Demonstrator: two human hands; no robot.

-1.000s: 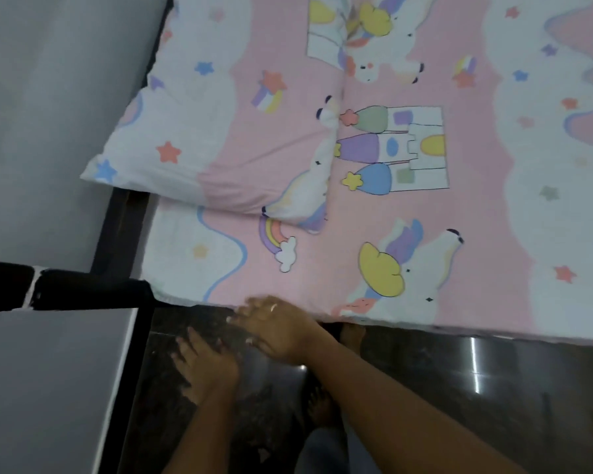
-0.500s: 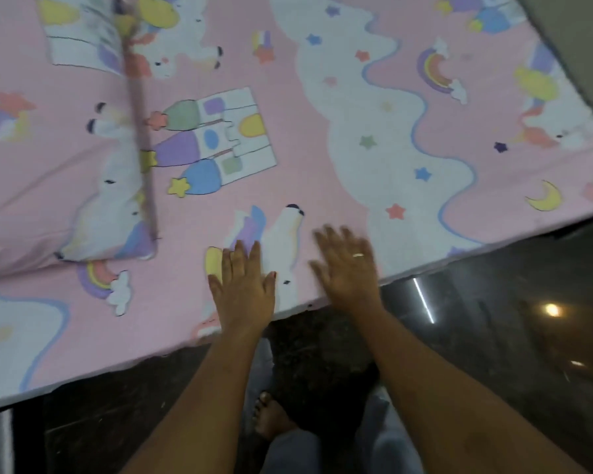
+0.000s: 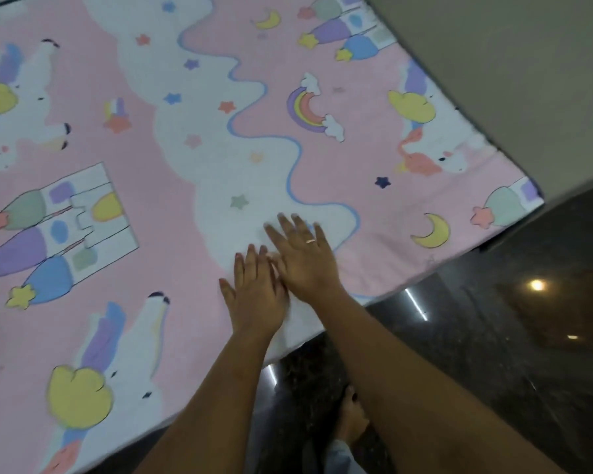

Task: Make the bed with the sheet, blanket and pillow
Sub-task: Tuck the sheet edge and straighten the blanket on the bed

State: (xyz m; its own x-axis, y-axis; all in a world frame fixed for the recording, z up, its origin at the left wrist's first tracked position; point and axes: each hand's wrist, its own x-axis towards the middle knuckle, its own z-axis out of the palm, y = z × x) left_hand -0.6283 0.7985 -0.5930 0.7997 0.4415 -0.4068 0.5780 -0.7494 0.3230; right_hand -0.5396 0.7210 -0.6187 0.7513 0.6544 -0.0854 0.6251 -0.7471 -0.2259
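- left hand (image 3: 259, 295): lying flat on the bedding close to the bed's near edge, fingers straight and spread, palm pressing down, pinching nothing.
- right hand (image 3: 305, 261): sitting at 1 o'clock of the left and touching it side to side, also flat, with straight, slightly fanned fingers. A thin band ring (image 3: 310, 240) is showing on one finger.
- pink-and-white printed fabric sheet (image 3: 192, 155), with unicorns, rainbows, castles, moons and stars: lying spread over all the bed in view and under both palms, looking smooth. Its near hem is running from 7 o'clock to 3 o'clock of the hands, and its corner is sitting at 2 o'clock against the wall.
- step, as judged: smoothing the sheet along the near edge toward that corner. Doing it well is calling for flat palms sweeping outward toward 2 o'clock. Light pressure is helping the cloth slide taut rather than bunch ahead of the fingers.
- blanket and pillow: neither is showing clearly. A blurred strip at the 9 o'clock frame edge cannot be identified.
- dark polished stone floor (image 3: 493, 371): lying from 3 to 6 o'clock and reflecting lamps, with a foot (image 3: 355, 413) standing on it at 5 o'clock.
- plain grey wall (image 3: 510, 63): rising at 1 o'clock beyond the bed corner.
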